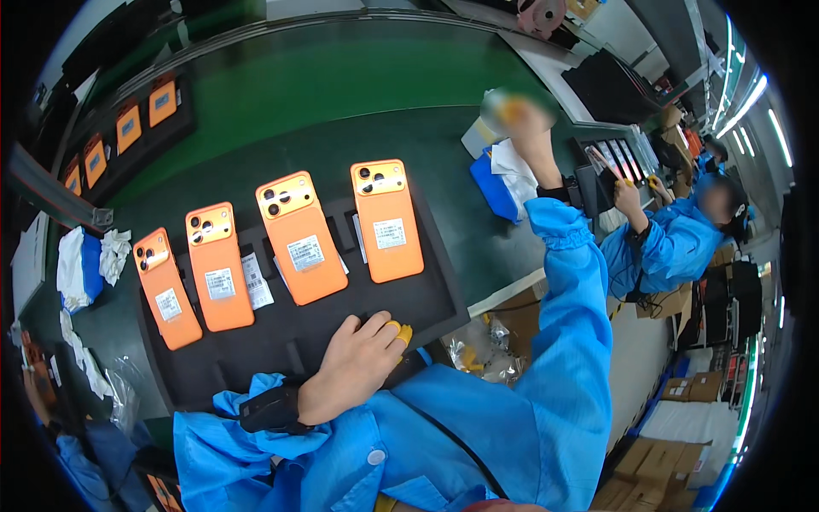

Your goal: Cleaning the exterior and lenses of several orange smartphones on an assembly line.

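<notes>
- Head view, and four orange phones lie backs-up across the black tray, camera bumps at the far end, white labels lower down.
- L hand sits at the tray's near edge, fingers bent & close together, yellow finger covers on; can't tell if they pinch anything.
- R hand reaches out front-right, by the white box and the blue bin w/ white cloths; fingertips are blurred, so no reading that grip.
- Phones look stiff, prob. dense for their size, smooth backs maybe a bit slippery; lens glass is likely the fragile bit.
- Best hold, imo: both long side edges at mid-body, thumb vs. fingers, clear of lenses & labels.
</notes>
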### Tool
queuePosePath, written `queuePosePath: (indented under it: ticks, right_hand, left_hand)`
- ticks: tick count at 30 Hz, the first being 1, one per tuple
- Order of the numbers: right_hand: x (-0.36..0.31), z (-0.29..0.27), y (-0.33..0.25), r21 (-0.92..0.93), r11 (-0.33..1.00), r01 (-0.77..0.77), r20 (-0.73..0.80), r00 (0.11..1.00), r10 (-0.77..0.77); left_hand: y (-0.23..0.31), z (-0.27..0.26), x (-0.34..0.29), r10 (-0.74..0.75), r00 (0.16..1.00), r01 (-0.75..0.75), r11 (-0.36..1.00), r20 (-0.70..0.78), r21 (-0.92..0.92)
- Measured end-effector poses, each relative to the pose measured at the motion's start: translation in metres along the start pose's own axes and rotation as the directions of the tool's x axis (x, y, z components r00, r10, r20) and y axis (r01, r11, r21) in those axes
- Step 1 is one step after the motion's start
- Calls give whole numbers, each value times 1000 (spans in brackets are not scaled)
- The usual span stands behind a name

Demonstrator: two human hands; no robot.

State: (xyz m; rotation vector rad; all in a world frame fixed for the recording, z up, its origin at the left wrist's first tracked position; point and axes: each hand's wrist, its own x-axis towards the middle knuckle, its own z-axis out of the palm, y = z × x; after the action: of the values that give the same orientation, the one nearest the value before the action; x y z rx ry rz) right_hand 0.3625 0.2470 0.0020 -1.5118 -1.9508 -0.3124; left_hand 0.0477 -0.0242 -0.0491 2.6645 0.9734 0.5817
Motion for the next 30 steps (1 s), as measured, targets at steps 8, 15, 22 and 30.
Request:
queuePosePath:
  ticks: [8,15,22,30]
  right_hand:
    - [15,-6,2,24,993,-117,114,987,114]
    - [1,-1,5,15,983,-183,91,979,181]
    - [10,0,3,-36,991,-127,122,984,130]
    - [-50,13,-134,467,843,267,5,953,-304]
  left_hand:
    - [-9,-51,-23,-95,966,164,944,239,-286]
    - [-35,-25,21,-197,976,213,958,-98,190]
    - [-29,-4,26,-231,970,243,878,-80,412]
    - [-13,3,23,-193,967,246,885,-169,396]
